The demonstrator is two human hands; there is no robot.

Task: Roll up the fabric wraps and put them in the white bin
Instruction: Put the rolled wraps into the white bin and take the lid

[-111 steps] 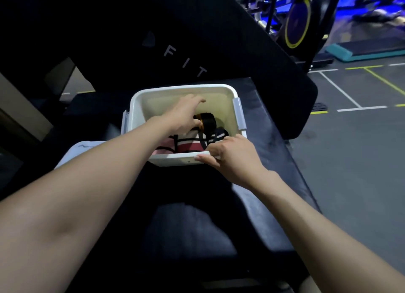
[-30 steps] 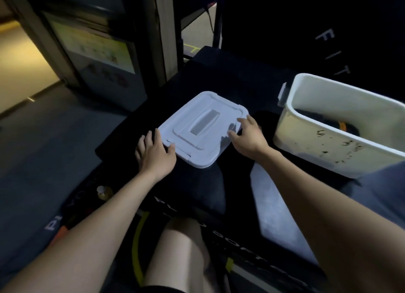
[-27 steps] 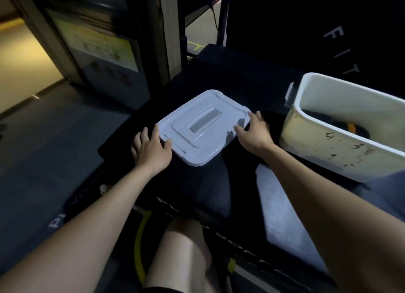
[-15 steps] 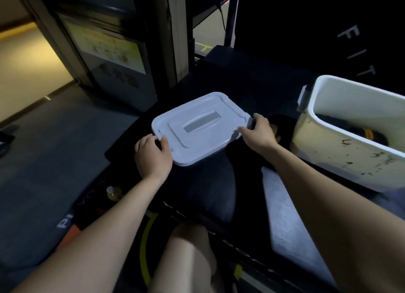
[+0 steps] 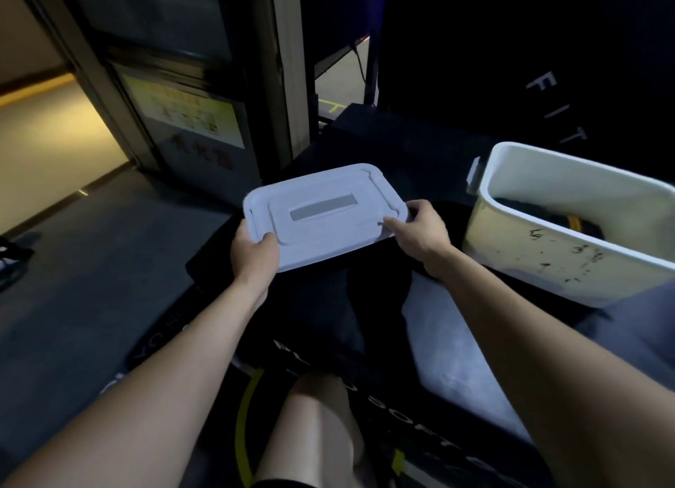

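The white bin [image 5: 540, 246] stands at the right on the black padded surface, its front wall scuffed with dark marks. Inside it, dark rolled fabric wraps [image 5: 569, 221] with a yellow edge show just above the rim. The bin's pale lid [image 5: 321, 213] is lifted off the surface and tilted. My left hand [image 5: 254, 257] grips the lid's near left corner, thumb on top. My right hand [image 5: 420, 232] holds the lid's right edge, fingers curled round it.
The black padded block [image 5: 383, 158] carries the bin; a paler grey pad [image 5: 456, 341] lies near my right forearm. My knee [image 5: 317, 425] is below. A dark door frame with a yellow notice [image 5: 182, 111] stands at the left, with grey floor beside it.
Both hands have closed on the lid and lifted it from the pad, turning it level toward me. Earlier, both hands were at the bin with the wraps.
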